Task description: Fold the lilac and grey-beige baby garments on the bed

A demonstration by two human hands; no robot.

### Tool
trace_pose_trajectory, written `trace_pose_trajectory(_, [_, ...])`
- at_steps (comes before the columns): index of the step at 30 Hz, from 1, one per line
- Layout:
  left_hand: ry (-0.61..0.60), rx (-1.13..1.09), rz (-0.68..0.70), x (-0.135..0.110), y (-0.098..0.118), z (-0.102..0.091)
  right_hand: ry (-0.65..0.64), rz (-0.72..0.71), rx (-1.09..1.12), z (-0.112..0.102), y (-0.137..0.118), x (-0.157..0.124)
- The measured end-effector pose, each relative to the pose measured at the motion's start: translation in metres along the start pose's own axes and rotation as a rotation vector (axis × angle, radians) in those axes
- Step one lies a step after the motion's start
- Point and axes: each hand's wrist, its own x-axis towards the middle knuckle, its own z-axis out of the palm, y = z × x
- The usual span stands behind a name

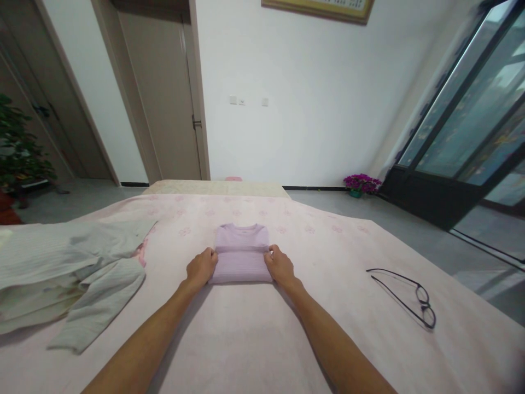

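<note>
Lilac ribbed fabric shirt [243, 265] is lying folded into a compact, near-rectangular bundle in the middle of a pale-pink flower-printed cloth [246, 342], its rounded neckline pointing away from the person and a crosswise folded layer covering its near part. On the floor by the far wall, a small green round pot [355, 193] is holding a dense clump of magenta flowers [363, 183], while a dark-green leafy plant [16, 145] is standing at the left edge, its base too cut off to read clearly. Both bare forearms are reaching forward from the bottom of the view and converging on the shirt. The left hand [202, 266] is gripping the shirt's left side, its fingers curling inward and its thumb and forefinger pinching the edge. The right hand [281, 264] is mirroring it on the right side, thumb uppermost, fingers bending under and pinching the edge; exactly which fingertips are pressing beneath the fabric, one cannot tell. Well to the left, a pale-grey long-sleeved knit garment [102, 243] is spreading loosely over the cloth, one sleeve angling toward the near side. Well to the right, black-framed eyeglasses [424, 306] are resting with their arms unfolded, pointing leftward and away.
</note>
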Motion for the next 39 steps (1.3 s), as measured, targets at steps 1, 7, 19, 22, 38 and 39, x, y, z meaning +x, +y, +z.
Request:
trace_pose_trajectory(1, [0.005, 0.006, 0.009, 0.0, -0.001, 0.0, 0.005, 0.004, -0.008, 0.0, 0.001, 0.0])
trace_pose_trajectory(7, [0.141, -0.024, 0.316, -0.011, -0.014, -0.009, 0.202, -0.21, 0.101, 0.0, 0.014, -0.007])
trace_pose_trajectory(19, [-0.03, 0.016, 0.912, -0.031, -0.054, -0.008, -0.143, -0.94, -0.047, -0.038, 0.033, -0.03])
trace_pose_trajectory(22, [-0.052, -0.009, 0.819, -0.026, -0.047, -0.008, -0.139, -0.869, -0.084, -0.031, 0.031, -0.026])
trace_pose_trajectory(38, [-0.082, -0.043, 1.021, -0.072, -0.057, -0.029, -0.143, -1.037, 0.163, -0.053, 0.04, -0.064])
trace_pose_trajectory(39, [-0.071, -0.042, 1.012, -0.07, -0.055, -0.028, -0.139, -1.029, 0.164, -0.05, 0.039, -0.061])
